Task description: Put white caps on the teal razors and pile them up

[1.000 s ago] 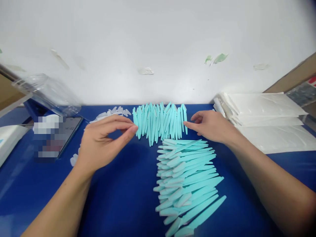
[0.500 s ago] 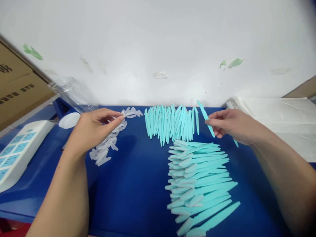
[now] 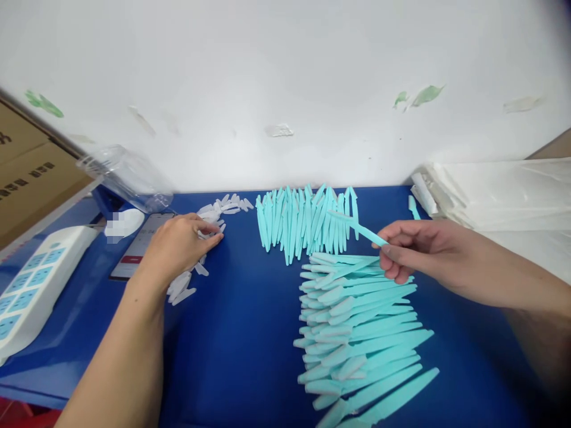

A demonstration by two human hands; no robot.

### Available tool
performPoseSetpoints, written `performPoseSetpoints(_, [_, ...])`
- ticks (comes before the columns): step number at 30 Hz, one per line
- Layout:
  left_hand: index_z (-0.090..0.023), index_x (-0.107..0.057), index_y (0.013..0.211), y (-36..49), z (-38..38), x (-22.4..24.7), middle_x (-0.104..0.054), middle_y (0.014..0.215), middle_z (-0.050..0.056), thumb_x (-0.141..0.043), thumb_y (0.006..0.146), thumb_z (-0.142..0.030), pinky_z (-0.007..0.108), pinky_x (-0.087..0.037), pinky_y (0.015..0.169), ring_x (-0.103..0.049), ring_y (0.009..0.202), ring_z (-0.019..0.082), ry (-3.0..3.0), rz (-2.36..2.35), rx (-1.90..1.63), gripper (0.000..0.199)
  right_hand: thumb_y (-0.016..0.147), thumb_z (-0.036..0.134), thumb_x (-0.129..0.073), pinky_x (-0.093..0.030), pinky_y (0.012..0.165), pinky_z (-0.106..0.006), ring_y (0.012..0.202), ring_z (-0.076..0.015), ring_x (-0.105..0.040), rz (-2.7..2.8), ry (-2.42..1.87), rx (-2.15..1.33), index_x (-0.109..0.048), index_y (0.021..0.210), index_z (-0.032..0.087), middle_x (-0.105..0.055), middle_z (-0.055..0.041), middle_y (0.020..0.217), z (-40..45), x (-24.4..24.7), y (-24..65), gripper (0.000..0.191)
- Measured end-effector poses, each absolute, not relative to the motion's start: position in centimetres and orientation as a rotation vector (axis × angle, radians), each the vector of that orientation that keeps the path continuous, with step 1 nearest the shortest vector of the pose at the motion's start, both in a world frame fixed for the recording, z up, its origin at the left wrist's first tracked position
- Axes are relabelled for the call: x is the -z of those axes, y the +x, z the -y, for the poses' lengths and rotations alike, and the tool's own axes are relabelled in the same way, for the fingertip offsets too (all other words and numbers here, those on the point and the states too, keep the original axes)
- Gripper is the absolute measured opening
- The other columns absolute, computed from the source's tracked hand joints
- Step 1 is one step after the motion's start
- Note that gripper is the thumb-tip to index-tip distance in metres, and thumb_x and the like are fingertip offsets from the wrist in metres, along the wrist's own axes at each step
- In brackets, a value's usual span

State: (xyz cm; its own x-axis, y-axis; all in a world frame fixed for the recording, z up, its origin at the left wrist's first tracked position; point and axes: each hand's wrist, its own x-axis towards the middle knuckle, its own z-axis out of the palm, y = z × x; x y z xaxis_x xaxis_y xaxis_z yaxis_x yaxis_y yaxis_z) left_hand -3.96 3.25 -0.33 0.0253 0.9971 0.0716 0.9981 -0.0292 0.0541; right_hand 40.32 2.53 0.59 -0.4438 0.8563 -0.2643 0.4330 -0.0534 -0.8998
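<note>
My right hand point(image 3: 414, 252) pinches the lower end of a turquoise eyebrow razor point(image 3: 357, 224); its head points up and left. Behind it stands a row of turquoise razors point(image 3: 307, 220) laid side by side. Below it lies a larger heap of razors point(image 3: 357, 333) with caps over their heads. My left hand point(image 3: 185, 244) is over a scatter of small translucent caps point(image 3: 181, 287), thumb and forefinger drawn almost together. A pale piece shows at the forefinger tip, but I cannot tell whether it is gripped.
At the left are a white power strip point(image 3: 42, 276), a phone point(image 3: 136, 249), a white oval object point(image 3: 125, 223) and a clear jar point(image 3: 129, 178) on its side. Plastic packaging point(image 3: 504, 190) lies at the right, with one razor point(image 3: 413, 206) beside it. A white wall stands behind.
My right hand has come toward me, and its razor has tipped from steep to flatter, head leftward. My left hand has moved back toward me over the caps, uncovering the phone.
</note>
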Motion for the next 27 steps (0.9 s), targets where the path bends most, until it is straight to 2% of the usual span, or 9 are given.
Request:
performPoseSetpoints(3, [-0.026,-0.086,0.097,-3.0,-3.0,-0.1,-0.082,0.109,0.009,-0.06,0.095,-0.051,0.043,-0.054,0.082,-0.075,0.094,0.035,-2.207,2.209,0.025,0.036,0.095,0.044,-0.073,-0.057,0.067,-0.035,0.07,-0.02,-0.07,1.822,-1.35,-1.525,-0.071,0.098,0.023,-0.076,-0.0045,0.082,-2.3,-0.8,40.0,0.021])
performPoseSetpoints(5, [-0.025,-0.085,0.097,-2.2,-2.9,-0.3,-0.082,0.111,0.011,-0.06,0.093,-0.047,0.046,-0.055,0.081,-0.074,0.099,0.04,-2.16,2.245,-0.014,0.033,0.096,0.041,-0.071,-0.055,0.066,-0.034,0.069,-0.0185,-0.068,1.83,-1.355,-1.521,-0.071,0.097,0.023,-0.074,-0.003,0.079,-2.1,-1.0,39.7,0.018])
performPoseSetpoints(9, [-0.02,-0.083,0.095,-0.8,-2.7,-0.3,-0.082,0.099,0.017,-0.061,0.09,-0.041,0.049,-0.054,0.076,-0.075,0.093,0.045,-2.101,2.304,-0.008,0.032,0.101,0.042,-0.065,-0.045,0.059,-0.03,0.063,-0.0144,-0.055,1.903,-1.383,-1.486,-0.067,0.089,0.024,-0.06,0.0016,0.072,-1.5,-1.1,39.3,0.022])
performPoseSetpoints(11, [-0.018,-0.084,0.1,-0.3,-2.5,-0.3,-0.082,0.094,0.017,-0.06,0.09,-0.038,0.048,-0.054,0.078,-0.076,0.09,0.042,-2.119,2.317,0.05,0.032,0.103,0.047,-0.062,-0.041,0.058,-0.029,0.063,-0.0141,-0.047,1.931,-1.391,-1.479,-0.066,0.091,0.025,-0.052,0.0031,0.071,-1.3,-0.9,39.2,0.025])
performPoseSetpoints(15, [-0.021,-0.077,0.131,1.6,-1.7,-0.4,-0.081,0.094,0.006,-0.055,0.099,-0.038,0.034,-0.056,0.075,-0.075,0.082,0.025,-2.377,2.3,0.276,0.043,0.102,0.052,-0.064,-0.035,0.058,-0.029,0.065,-0.0146,-0.036,1.957,-1.431,-1.507,-0.066,0.095,0.026,-0.041,0.0039,0.075,-1.1,-0.6,39.0,0.028])
performPoseSetpoints(17, [-0.022,-0.075,0.129,3.0,-1.0,-0.5,-0.078,0.088,0.003,-0.057,0.102,-0.044,0.029,-0.056,0.069,-0.073,0.074,0.02,-2.658,2.356,0.582,0.039,0.1,0.053,-0.066,-0.031,0.056,-0.029,0.066,-0.0148,-0.032,1.966,-1.44,-1.517,-0.066,0.094,0.026,-0.039,0.0038,0.076,-1.0,-0.6,38.8,0.028])
performPoseSetpoints(20, [-0.02,-0.074,0.107,5.3,-0.3,-0.3,-0.075,0.08,0.0,-0.075,0.096,-0.045,0.025,-0.058,0.066,-0.071,0.068,0.015,-2.951,2.52,1.366,0.027,0.099,0.052,-0.067,-0.031,0.057,-0.029,0.067,-0.0152,-0.033,1.974,-1.445,-1.545,-0.068,0.093,0.026,-0.041,0.0032,0.077,-0.8,-0.6,38.4,0.027])
performPoseSetpoints(24, [-0.017,-0.07,0.086,7.5,0.0,0.5,-0.081,0.079,0.002,-0.093,0.082,-0.038,0.021,-0.062,0.065,-0.076,0.067,0.013,-2.489,2.801,2.357,0.031,0.1,0.05,-0.066,-0.033,0.06,-0.03,0.068,-0.015,-0.037,1.934,-1.438,-1.627,-0.07,0.094,0.027,-0.048,0.0029,0.078,-0.7,-0.6,38.1,0.024])
performPoseSetpoints(27, [-0.016,-0.069,0.081,8.3,0.0,1.1,-0.083,0.079,0.004,-0.1,0.073,-0.035,0.02,-0.064,0.064,-0.079,0.068,0.015,-2.094,2.934,2.703,0.037,0.1,0.049,-0.067,-0.033,0.06,-0.03,0.066,-0.0144,-0.037,1.924,-1.451,-1.646,-0.072,0.094,0.028,-0.049,0.0035,0.076,-0.7,-0.5,38.0,0.022])
